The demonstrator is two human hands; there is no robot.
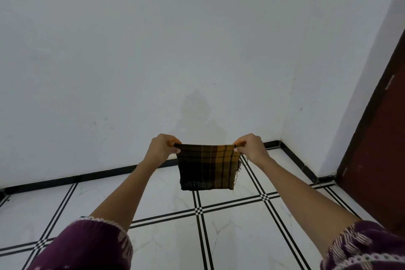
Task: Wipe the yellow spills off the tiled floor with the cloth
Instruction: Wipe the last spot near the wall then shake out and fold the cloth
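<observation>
Hanging above the tiled floor [230, 232]: one plaid cloth [208, 166], stretched flat. Left hand [162, 149] pinches its top left corner; right hand [252, 149] pinches its top right corner, fingers closed.

Hanging flat and upright above white tiled floor [166, 199]: dark brown-and-yellow checked cloth [208, 166], frayed right edge.
</observation>
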